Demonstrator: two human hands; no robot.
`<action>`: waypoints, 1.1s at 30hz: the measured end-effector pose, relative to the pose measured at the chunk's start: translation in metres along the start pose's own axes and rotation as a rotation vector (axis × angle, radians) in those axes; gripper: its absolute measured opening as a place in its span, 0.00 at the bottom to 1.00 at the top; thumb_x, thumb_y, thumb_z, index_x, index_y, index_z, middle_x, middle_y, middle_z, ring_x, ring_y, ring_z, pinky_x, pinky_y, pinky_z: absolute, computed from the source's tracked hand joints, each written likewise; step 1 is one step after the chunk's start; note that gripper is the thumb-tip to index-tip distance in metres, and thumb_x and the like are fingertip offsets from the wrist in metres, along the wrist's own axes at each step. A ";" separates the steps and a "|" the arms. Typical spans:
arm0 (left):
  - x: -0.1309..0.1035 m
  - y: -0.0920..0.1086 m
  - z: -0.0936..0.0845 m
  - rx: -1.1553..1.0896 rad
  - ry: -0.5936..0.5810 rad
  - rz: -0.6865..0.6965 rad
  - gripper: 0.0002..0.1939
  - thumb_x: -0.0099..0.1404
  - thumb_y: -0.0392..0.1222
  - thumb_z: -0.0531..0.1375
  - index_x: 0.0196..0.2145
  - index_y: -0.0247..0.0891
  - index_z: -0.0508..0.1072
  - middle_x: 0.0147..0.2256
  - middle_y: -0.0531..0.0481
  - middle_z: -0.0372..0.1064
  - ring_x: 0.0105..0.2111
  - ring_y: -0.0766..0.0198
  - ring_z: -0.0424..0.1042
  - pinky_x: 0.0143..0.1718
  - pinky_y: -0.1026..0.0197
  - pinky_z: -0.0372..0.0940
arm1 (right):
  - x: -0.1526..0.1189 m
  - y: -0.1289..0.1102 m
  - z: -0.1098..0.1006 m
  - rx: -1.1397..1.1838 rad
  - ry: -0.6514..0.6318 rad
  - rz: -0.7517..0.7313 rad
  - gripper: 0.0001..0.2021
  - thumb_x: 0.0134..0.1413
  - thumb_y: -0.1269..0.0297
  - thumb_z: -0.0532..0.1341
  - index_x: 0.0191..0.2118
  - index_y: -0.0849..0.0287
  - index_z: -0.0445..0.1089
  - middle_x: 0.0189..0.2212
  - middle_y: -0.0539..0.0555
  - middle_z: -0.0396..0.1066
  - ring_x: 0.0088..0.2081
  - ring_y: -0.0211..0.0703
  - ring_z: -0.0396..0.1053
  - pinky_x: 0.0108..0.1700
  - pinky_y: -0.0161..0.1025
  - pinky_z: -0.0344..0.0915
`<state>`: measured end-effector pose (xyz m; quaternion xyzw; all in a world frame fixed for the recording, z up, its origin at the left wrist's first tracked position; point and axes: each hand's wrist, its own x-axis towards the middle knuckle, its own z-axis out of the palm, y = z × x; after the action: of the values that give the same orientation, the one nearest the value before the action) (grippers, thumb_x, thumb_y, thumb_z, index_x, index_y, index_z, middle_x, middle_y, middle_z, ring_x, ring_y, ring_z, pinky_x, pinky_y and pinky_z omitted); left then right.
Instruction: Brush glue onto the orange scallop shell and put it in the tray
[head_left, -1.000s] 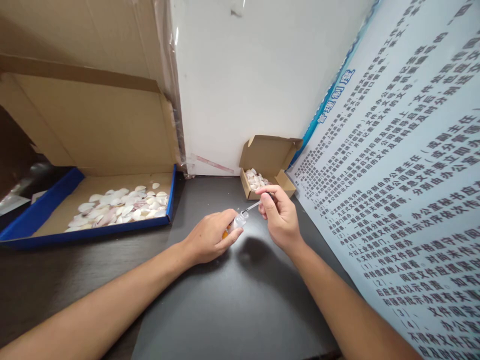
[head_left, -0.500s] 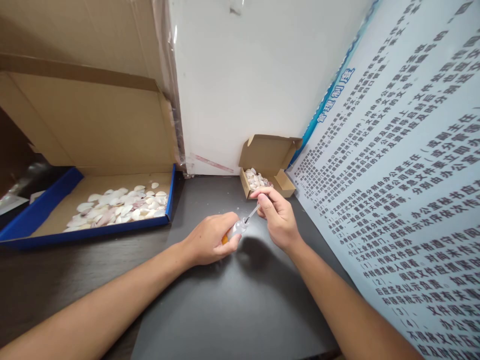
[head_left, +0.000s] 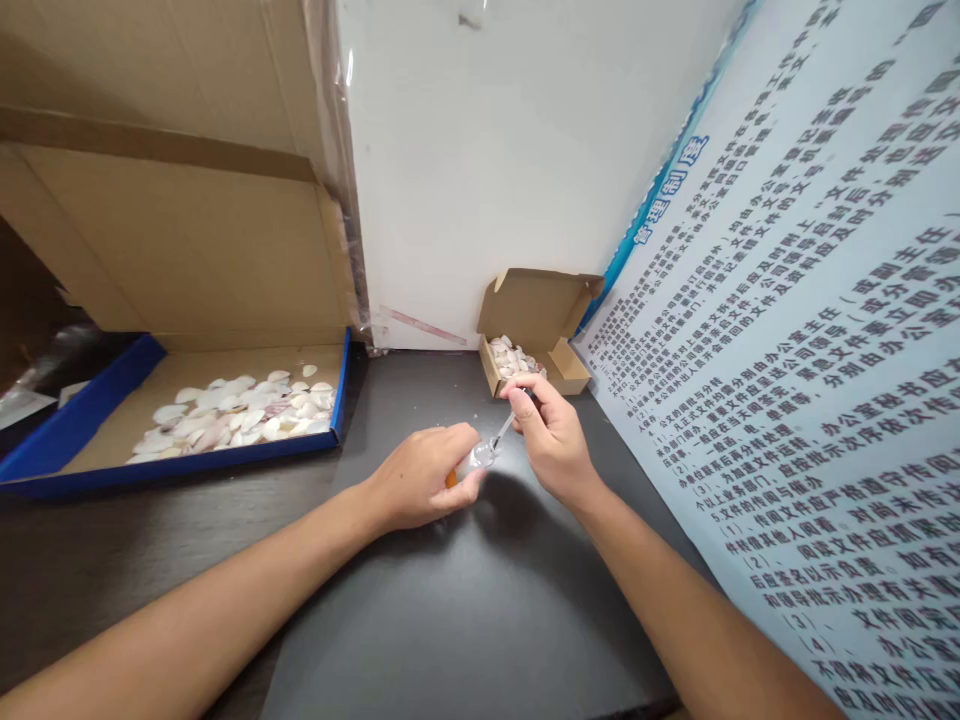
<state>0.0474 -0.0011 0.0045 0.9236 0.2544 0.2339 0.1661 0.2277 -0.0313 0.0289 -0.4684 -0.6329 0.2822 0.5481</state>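
Wrapped round a small clear bottle (head_left: 482, 454) with an orange part low on its side, my left hand (head_left: 418, 477) is closed over the dark mat. The bottle is tilted, its open end turned towards my right hand (head_left: 556, 440). Between thumb and fingers, that hand pinches a thin clear stick (head_left: 507, 424) with a dark tip. The tip is at the bottle's mouth; whether it is inside or only touching the rim I cannot tell. Just behind my right hand stands a small open cardboard box (head_left: 491, 370) with pale seashells (head_left: 510, 357) in it.
On the left, a large open cardboard box with a blue rim (head_left: 341, 395) holds many white seashells (head_left: 247, 405). The dark mat (head_left: 450, 620) lies on a dark wooden table (head_left: 187, 540). A white panel (head_left: 487, 180) rises behind, and a printed poster (head_left: 787, 350) slants along the right.
The bottle has turned slightly in my left hand, and the fingers have shifted a little. My right hand has moved marginally left with the stick. The boxes and seashells have not moved.
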 end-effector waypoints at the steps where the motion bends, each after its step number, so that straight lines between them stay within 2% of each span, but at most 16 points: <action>1: 0.000 0.000 0.000 0.012 -0.005 0.003 0.09 0.63 0.42 0.50 0.27 0.41 0.52 0.24 0.55 0.56 0.24 0.65 0.55 0.27 0.62 0.52 | 0.000 0.000 0.000 -0.019 0.003 0.001 0.09 0.65 0.58 0.54 0.37 0.56 0.65 0.20 0.44 0.51 0.21 0.34 0.49 0.24 0.34 0.48; 12: 0.001 0.002 0.001 0.063 -0.049 0.033 0.10 0.65 0.43 0.48 0.27 0.41 0.51 0.24 0.55 0.56 0.24 0.65 0.54 0.28 0.61 0.52 | -0.004 0.003 0.007 -0.149 0.072 -0.059 0.10 0.67 0.59 0.52 0.36 0.56 0.64 0.18 0.42 0.50 0.19 0.33 0.50 0.22 0.32 0.50; 23: 0.000 0.003 0.000 0.041 -0.082 0.053 0.08 0.64 0.42 0.49 0.28 0.41 0.52 0.25 0.54 0.57 0.24 0.64 0.55 0.28 0.61 0.53 | 0.001 0.013 0.002 -0.423 0.108 -0.309 0.08 0.65 0.65 0.51 0.33 0.57 0.62 0.17 0.42 0.54 0.16 0.31 0.52 0.22 0.31 0.52; 33: 0.000 0.004 0.000 0.025 -0.143 0.070 0.08 0.64 0.43 0.49 0.28 0.41 0.52 0.26 0.53 0.60 0.25 0.63 0.59 0.29 0.60 0.56 | -0.001 0.011 0.008 -0.402 0.110 -0.304 0.09 0.65 0.66 0.51 0.32 0.57 0.61 0.18 0.43 0.57 0.16 0.31 0.54 0.23 0.30 0.53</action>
<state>0.0486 -0.0045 0.0062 0.9482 0.2126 0.1700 0.1639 0.2228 -0.0269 0.0171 -0.4820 -0.7086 0.0395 0.5137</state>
